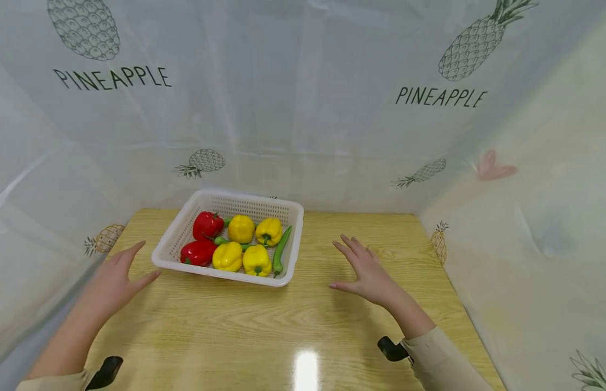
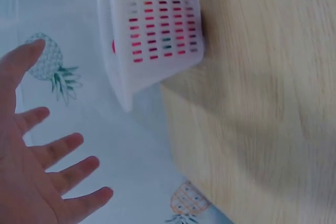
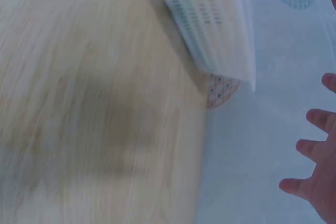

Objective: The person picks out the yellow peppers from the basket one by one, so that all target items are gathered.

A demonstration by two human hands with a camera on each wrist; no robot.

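A white plastic basket [image 1: 219, 273] with slotted walls sits toward the back left of the wooden table. Inside it, red bell peppers [image 1: 197, 253] lie at the left, several yellow bell peppers [image 1: 227, 256] in the middle, and a long green chili pepper [image 1: 281, 251] along the right wall. More green peppers show partly between them. My left hand [image 1: 114, 279] hovers just left of the basket, fingers spread, holding nothing. Well to the right of the basket, my right hand [image 1: 368, 274] is held above the table with fingers apart and nothing in it.
The wooden table [image 1: 224, 331] stretches in front of the basket and to its right. Translucent sheeting [image 1: 303, 108] printed with pineapples hangs behind the table and along both sides. Each wrist wears a black device [image 1: 393, 348] near the sleeve cuff.
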